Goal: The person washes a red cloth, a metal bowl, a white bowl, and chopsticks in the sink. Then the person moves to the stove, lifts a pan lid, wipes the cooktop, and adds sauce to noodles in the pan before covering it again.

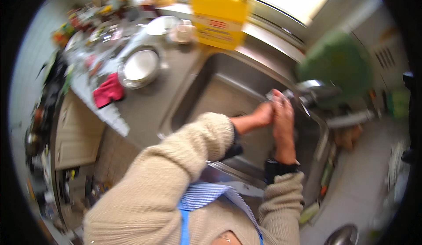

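Observation:
My left hand (263,113) and my right hand (283,118) are pressed against each other above a stainless steel sink basin (227,96). The right hand lies flat with its fingers stretched out, and nothing shows in it. Its edge partly hides the left hand's fingers. A chrome faucet (310,88) reaches towards the fingertips, where a whitish blur of water or foam shows. Beige knit sleeves are pushed up, with dark cuffs at the wrists.
Behind the basin stands a yellow plastic jug (219,17). Metal bowls (140,67), pink-red gloves or a cloth (108,90) and stacked cups (182,31) sit on the left counter. Right of the faucet is a large green round object (336,67). Bottles crowd the far left corner.

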`<move>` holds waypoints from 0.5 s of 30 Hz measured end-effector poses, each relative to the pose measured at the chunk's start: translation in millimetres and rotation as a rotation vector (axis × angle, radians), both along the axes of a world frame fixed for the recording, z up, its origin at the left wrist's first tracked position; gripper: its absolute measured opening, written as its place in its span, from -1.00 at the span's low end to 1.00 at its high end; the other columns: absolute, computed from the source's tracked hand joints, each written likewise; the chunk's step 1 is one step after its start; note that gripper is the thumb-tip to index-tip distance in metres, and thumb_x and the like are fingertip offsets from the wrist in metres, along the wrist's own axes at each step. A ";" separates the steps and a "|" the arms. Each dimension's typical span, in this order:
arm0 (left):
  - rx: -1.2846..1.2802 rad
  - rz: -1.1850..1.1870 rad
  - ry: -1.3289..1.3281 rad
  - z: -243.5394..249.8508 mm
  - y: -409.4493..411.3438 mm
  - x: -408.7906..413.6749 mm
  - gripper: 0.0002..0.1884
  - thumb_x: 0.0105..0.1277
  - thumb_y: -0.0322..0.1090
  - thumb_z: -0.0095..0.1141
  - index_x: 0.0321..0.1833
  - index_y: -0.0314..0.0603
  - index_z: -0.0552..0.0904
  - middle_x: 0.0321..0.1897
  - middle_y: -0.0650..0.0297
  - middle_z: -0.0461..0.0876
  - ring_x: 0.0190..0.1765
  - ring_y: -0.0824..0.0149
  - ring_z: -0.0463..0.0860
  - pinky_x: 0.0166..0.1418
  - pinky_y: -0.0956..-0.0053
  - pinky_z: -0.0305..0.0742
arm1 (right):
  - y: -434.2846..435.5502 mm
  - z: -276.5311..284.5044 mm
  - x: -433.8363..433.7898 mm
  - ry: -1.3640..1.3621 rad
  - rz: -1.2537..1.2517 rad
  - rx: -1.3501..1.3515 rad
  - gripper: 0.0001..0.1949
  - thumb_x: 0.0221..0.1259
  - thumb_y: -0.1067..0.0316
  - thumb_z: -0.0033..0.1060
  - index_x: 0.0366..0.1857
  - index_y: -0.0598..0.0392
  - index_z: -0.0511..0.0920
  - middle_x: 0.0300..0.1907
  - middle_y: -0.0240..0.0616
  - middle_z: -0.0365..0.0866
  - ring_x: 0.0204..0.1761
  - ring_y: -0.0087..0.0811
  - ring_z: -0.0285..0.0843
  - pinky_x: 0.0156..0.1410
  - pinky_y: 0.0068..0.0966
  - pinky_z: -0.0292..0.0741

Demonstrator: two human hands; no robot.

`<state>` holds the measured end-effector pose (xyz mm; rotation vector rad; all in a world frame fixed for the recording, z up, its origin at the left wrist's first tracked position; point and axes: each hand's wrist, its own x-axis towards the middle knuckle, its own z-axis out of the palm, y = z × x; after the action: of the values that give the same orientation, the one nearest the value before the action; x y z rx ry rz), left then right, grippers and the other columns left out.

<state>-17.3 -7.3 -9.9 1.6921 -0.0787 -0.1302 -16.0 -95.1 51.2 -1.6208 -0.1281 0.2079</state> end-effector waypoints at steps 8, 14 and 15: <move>0.113 0.051 0.196 -4.4 -4.9 7.4 -0.84 0.30 -0.33 0.06 -0.15 -0.24 0.55 -0.45 0.19 0.57 -0.37 0.35 0.56 -0.33 0.37 0.47 | -70.0 -37.5 -17.0 0.028 -0.273 -0.040 -0.68 0.42 0.36 0.01 0.16 0.26 0.46 0.08 -0.23 0.55 0.17 -0.45 0.46 0.32 -0.51 0.35; 0.155 0.048 0.191 5.7 8.9 7.3 -0.84 0.34 -0.32 0.03 -0.11 -0.22 0.50 -0.48 0.30 0.51 -0.44 0.43 0.50 -0.44 0.43 0.45 | -96.9 -27.5 1.3 -0.080 -0.323 -0.185 -0.67 0.49 0.25 -0.10 0.06 0.27 0.57 0.01 -0.19 0.64 0.11 -0.40 0.53 0.28 -0.47 0.38; 0.082 0.068 0.183 5.3 11.1 5.3 -0.84 0.35 -0.30 0.02 -0.12 -0.19 0.50 -0.49 0.30 0.50 -0.46 0.42 0.50 -0.49 0.41 0.46 | -99.5 -30.7 4.9 -0.121 -0.313 -0.233 -0.67 0.49 0.24 -0.09 0.06 0.27 0.58 0.01 -0.19 0.64 0.11 -0.39 0.54 0.28 -0.47 0.38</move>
<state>-12.0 3.8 -4.6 1.7551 0.1221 -0.2395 -11.1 -194.7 20.5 -1.8605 0.0604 -0.1205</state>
